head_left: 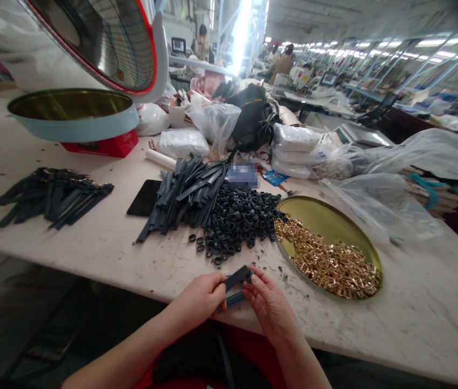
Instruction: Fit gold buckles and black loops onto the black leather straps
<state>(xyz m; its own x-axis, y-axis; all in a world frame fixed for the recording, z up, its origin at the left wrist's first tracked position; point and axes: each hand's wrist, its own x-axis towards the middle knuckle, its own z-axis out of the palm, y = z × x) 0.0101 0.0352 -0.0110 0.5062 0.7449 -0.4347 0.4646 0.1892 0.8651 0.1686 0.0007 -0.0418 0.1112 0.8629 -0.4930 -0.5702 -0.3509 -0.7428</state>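
My left hand (202, 294) pinches a dark strap (237, 277) between thumb and fingers at the table's front edge. The strap looks folded over, with a second length showing below. My right hand (269, 302) grips its other end at the fingertips; any small part there is too hidden to make out. Just beyond my hands lies a heap of small black loops (245, 219), a few of them scattered toward me. Left of the heap is a pile of loose dark straps (192, 189). Gold metal clasps (334, 265) fill the near side of a round gold tray (322, 213) to the right.
More straps with gold-coloured ends (54, 197) lie farther left. A black flat device (144, 198) sits partly under the strap pile. A round heater (103, 43) and a blue-rimmed tin (74, 121) on a red box (103, 146) stand back left. Plastic bags (297, 143) line the back.
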